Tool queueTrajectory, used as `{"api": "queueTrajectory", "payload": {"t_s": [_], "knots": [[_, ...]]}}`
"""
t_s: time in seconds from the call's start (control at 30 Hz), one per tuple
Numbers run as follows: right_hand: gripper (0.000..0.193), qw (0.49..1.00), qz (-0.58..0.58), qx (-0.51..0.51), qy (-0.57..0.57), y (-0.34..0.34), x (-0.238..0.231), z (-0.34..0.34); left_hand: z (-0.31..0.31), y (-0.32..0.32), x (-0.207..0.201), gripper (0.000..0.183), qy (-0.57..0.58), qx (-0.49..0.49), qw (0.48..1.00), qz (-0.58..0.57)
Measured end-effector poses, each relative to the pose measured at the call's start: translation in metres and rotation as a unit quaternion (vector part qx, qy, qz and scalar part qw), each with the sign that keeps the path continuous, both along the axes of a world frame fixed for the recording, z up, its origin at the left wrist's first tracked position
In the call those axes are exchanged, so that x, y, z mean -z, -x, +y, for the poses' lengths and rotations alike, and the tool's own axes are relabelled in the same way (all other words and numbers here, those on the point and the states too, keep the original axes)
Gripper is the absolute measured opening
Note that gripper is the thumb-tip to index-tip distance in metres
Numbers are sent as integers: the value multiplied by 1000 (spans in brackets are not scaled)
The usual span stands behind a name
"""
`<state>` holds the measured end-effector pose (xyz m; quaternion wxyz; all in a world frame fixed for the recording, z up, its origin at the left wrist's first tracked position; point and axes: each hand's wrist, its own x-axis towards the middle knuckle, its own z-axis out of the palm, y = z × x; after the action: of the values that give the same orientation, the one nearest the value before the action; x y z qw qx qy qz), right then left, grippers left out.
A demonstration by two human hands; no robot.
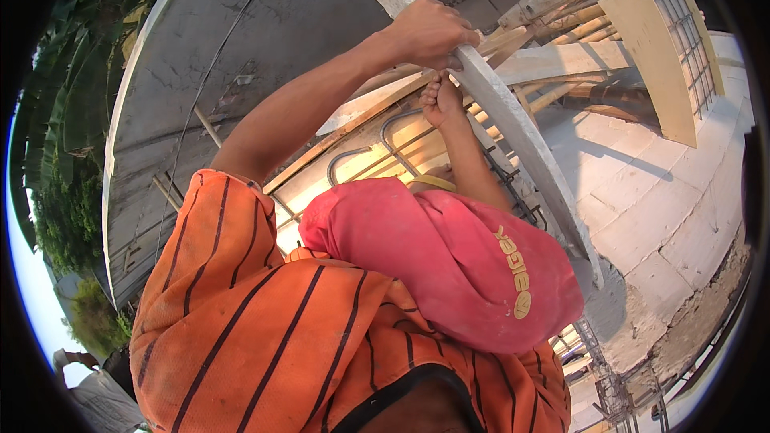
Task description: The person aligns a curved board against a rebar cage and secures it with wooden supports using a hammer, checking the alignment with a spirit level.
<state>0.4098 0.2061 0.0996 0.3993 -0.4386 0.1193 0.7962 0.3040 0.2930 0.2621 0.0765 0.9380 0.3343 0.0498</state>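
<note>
My left hand (431, 34) reaches up from the orange striped sleeve, its fingers wrapped over the edge of a long, pale grey plank (525, 132). The fisheye bends that plank into a curve from the top of the picture down to the right. Just below, my right hand (441, 102) is raised with its fingers curled closed, close under the plank. What its fingers hold, if anything, is hidden. A red sleeve (433, 265) covers much of the right arm. Behind the arms are bent steel bars (391, 140) and pale timber.
A broad dark grey panel (208, 72) fills the upper left, a thin cable (210, 80) crossing it. On the right stands a pale block wall (642, 168), with a plywood form (654, 60) and steel mesh above. Tied rebar (611, 393) stands at lower right; bamboo poles lie above.
</note>
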Motion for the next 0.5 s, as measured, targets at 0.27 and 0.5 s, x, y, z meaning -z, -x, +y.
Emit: {"api": "queueTrajectory", "payload": {"t_s": [0.27, 0.5], "knots": [[36, 999, 38, 4, 9, -7, 3, 1, -1, -1, 4, 31, -13, 5, 1000, -7], [36, 999, 49, 1, 24, -4, 7, 2, -1, 0, 4, 33, -7, 3, 1000, -8]]}}
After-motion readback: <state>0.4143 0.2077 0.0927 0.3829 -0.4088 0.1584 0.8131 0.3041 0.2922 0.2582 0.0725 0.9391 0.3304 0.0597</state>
